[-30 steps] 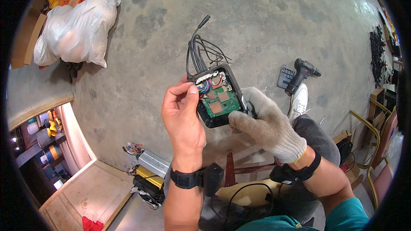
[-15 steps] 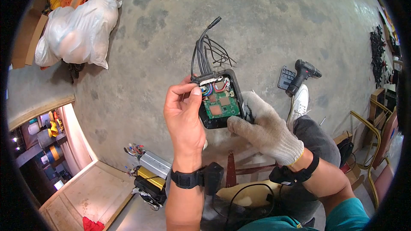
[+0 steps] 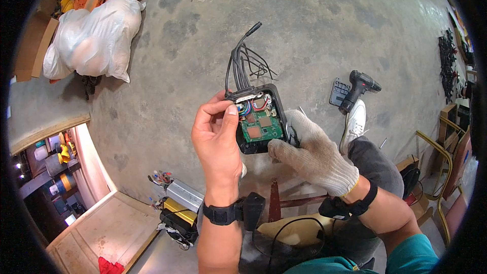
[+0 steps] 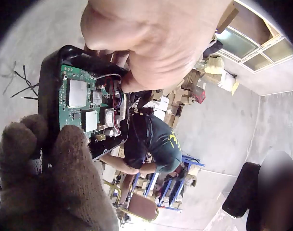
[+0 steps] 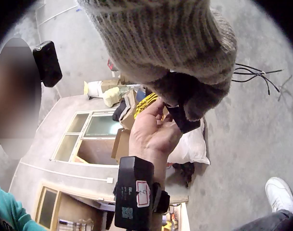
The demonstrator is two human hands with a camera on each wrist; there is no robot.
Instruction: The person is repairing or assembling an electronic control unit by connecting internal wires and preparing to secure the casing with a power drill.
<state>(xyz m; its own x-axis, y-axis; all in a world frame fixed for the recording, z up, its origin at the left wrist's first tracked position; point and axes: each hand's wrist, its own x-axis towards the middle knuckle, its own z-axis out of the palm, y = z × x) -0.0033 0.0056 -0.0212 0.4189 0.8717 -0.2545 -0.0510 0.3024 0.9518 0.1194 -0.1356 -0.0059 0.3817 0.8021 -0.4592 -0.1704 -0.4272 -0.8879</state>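
Note:
A black open housing [image 3: 278,102] with a green circuit board [image 3: 264,122] inside is held up between both hands, over the floor. My bare left hand [image 3: 218,134] pinches its upper left corner, thumb beside the coloured wires [image 3: 247,106]. My right hand [image 3: 319,155], in a knitted glove, grips the lower right side, thumb over the rim. A thin metal tip [image 3: 302,111] sticks out past the glove. Several black cables [image 3: 242,68] rise from the housing's top end. In the left wrist view, pale square pads [image 4: 77,93] show on the board; in the right wrist view, the glove [image 5: 170,48] hides most of the housing.
On the floor at right lie a cordless drill [image 3: 359,90] and a grey compartmented tray [image 3: 339,92], near a white shoe [image 3: 356,121]. Silver and yellow metal boxes [image 3: 182,195] sit at lower left. A white bag [image 3: 99,40] stands upper left. Another person [image 4: 158,144] bends over behind.
The housing has tilted slightly and shifted a little down and right, its cables swinging with it. Both hands keep their hold. The thin metal tip now shows more clearly past the glove.

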